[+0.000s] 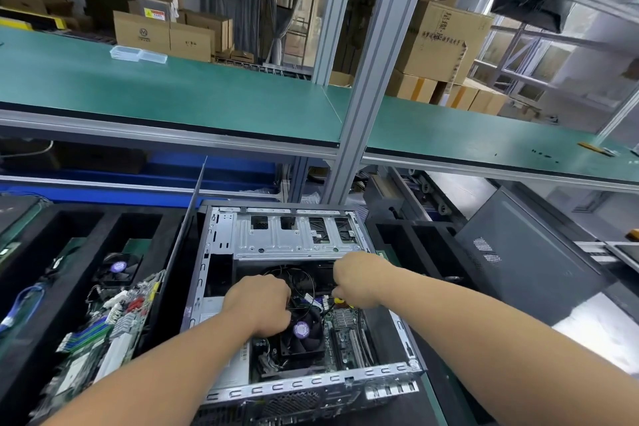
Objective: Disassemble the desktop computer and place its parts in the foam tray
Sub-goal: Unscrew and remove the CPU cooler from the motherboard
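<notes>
Head view: the left hand (257,304) is seen from behind, knuckles up, with its fingers curled down at the upper left edge of the black CPU fan (304,335); what is gripped beneath them cannot be told. The right hand (359,278) is also curled, its fingertips turned down among the cables (311,282) and white connectors (320,301); something yellow (339,301) is seen just under the fingers, but whether it is pinched cannot be made out. Both hands are held inside the open desktop computer case (304,387), which is laid on its side on the bench. A purple sticker is carried at the fan's hub, and the motherboard (347,332) is seen to the right of the fan. The silver drive cage (294,235) is set at the far end of the case.

To the left of the case, the black foam tray (79,218) is placed, with another fan (119,268) in one compartment and a circuit board (103,339) standing tilted in it. A dark side panel (529,252) is leaned to the right. A green shelf (173,90) is mounted above, with clear plastic boxes (138,55) on it and cardboard boxes (166,34) behind.
</notes>
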